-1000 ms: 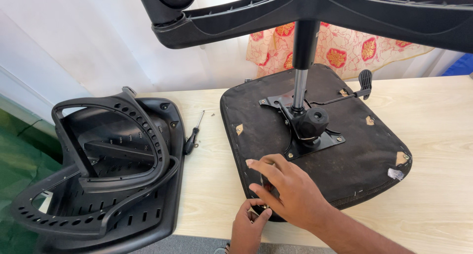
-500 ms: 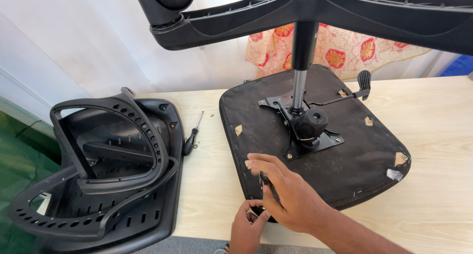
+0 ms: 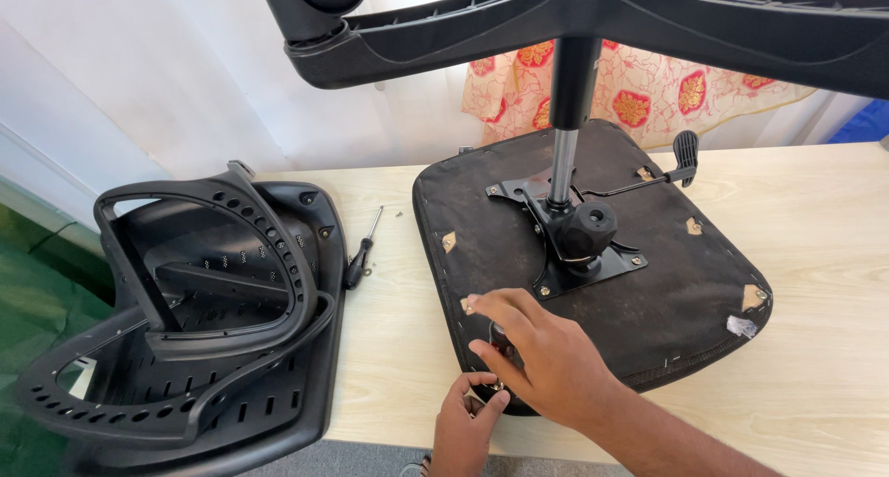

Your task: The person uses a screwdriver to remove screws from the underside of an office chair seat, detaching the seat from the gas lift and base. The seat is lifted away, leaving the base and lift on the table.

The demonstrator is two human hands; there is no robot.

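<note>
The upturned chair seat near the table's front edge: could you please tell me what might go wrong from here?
1. The chair seat lies upside down with the tall wheel base standing above it; pushing at its corner could tip or slide it.
2. Both hands, right hand and left hand, work at the table edge, so a small part could drop to the floor.
3. The screwdriver lies loose and might roll.

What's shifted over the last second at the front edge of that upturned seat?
Very little. The right hand swung its fingers slightly on the dark part it grips at the seat's front edge and came back nearly to where it began. The left hand kept pinching just below. The screwdriver, chair back frame and table stayed put.
</note>
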